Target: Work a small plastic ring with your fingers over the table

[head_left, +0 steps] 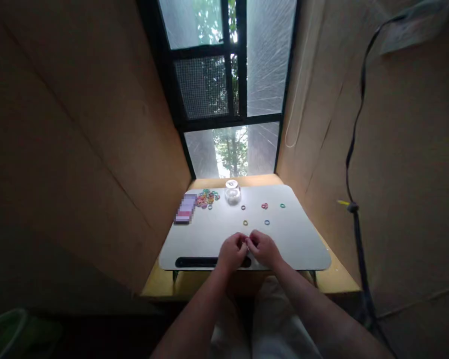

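My left hand (232, 252) and my right hand (262, 247) meet over the front of a white lap table (202, 240). Both are closed, thumbs and fingertips pinched together around something too small to make out. Just beyond them lie a yellow ring (245, 223) and a blue ring (267, 222), which look like small hair ties. Farther back are a dark purple ring (243, 207), a small pink-red cluster of rings (264, 205) and a green ring (282, 205). A pile of mixed-colour rings (206, 198) lies at the back left.
A clear round container (232, 195) stands at the back, with a white lid-like disc (231, 184) behind it. A phone (186, 208) lies at the left edge. A dark slot (196, 262) runs along the table's front. Walls flank both sides; a black cable (350, 149) hangs at right.
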Demonstrator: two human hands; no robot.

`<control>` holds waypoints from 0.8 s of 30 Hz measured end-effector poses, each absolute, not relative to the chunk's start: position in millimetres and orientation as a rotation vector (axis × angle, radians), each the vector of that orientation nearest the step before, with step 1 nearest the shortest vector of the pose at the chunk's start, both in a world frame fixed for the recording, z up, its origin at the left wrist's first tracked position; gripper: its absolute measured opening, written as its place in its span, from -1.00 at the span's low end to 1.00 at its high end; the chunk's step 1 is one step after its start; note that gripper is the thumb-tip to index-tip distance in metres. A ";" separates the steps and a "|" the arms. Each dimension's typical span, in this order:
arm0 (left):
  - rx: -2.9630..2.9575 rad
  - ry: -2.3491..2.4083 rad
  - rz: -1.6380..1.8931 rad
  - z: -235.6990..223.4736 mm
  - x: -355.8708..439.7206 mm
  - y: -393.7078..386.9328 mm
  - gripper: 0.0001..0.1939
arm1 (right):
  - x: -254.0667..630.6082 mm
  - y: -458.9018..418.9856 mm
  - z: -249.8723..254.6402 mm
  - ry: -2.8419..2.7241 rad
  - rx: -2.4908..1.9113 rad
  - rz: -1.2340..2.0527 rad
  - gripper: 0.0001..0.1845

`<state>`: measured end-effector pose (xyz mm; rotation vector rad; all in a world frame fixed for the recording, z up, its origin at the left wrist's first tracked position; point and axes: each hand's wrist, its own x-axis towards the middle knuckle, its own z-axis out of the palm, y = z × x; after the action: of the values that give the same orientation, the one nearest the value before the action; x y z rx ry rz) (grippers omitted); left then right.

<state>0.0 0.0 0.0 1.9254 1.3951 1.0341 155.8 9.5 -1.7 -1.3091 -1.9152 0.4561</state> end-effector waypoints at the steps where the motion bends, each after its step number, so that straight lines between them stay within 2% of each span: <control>1: 1.923 1.397 1.041 -0.2 0.7 0.3 -0.85 | 155.6 10.1 -2.3 -1.915 -1.305 0.457 -0.78; 24: 1.938 1.393 1.054 5.3 2.9 -2.9 -0.86 | 155.7 10.1 -4.0 -1.882 -1.288 0.487 -0.81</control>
<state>2.9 -2.9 5.3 1.9376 1.3935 1.0538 155.7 10.1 -4.0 -1.2876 -1.8822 0.4868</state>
